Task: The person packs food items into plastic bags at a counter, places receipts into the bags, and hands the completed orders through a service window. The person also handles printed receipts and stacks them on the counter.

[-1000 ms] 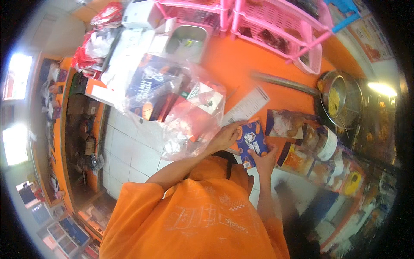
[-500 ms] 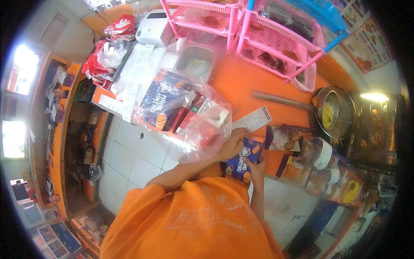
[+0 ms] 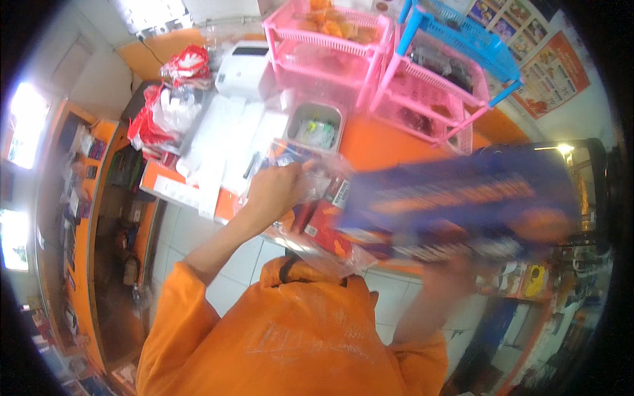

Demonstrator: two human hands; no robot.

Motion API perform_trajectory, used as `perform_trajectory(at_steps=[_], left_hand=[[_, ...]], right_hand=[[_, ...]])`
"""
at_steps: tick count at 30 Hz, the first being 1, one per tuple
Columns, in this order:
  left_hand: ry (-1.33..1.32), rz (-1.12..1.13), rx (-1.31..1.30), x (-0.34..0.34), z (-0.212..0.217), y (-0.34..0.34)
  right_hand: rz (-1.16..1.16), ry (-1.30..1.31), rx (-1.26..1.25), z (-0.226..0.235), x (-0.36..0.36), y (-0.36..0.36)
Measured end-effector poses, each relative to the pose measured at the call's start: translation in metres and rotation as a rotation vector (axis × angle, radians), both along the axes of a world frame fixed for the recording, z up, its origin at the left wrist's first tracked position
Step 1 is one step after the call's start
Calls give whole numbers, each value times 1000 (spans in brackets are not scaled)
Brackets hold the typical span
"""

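A clear plastic bag (image 3: 360, 259) lies at the counter's front edge with red and blue boxes inside, including a red box (image 3: 325, 228). My left hand (image 3: 281, 188) is closed in a fist on the bag's upper left part. To the right, a blue cardboard box (image 3: 456, 201) with orange print is held up close to the camera, tilted and smeared by motion. My right hand (image 3: 452, 274) grips the lower side of this box; its fingers are blurred and partly hidden. The box's left end overlaps the bag's right side in view.
Behind the bag stands a grey tub (image 3: 317, 125) with small packets. Pink tiered racks (image 3: 323, 63) and a blue basket (image 3: 475, 39) rise at the back. A white printer (image 3: 243, 69) and red-and-white plastic bags (image 3: 165, 112) are at the back left. A glass-fronted warmer (image 3: 588, 185) stands at right.
My left hand has left the blue box and moved left onto the plastic bag. My right hand has raised the box toward the camera and to the right.
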State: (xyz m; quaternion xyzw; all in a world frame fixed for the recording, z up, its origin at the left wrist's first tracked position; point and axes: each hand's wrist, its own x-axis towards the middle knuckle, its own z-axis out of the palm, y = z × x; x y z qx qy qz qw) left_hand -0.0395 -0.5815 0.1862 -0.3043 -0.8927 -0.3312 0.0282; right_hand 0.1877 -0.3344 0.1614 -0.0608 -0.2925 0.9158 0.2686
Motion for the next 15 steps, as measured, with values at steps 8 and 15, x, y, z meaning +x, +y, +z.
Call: perform_trajectory(at_steps=[8, 15], left_hand=[[-1122, -393, 1124, -28, 19, -74], [-1163, -739, 1223, -18, 32, -56]], right_hand=[[-61, -582, 1521, 65, -90, -94], [286, -1192, 1523, 61, -115, -74]])
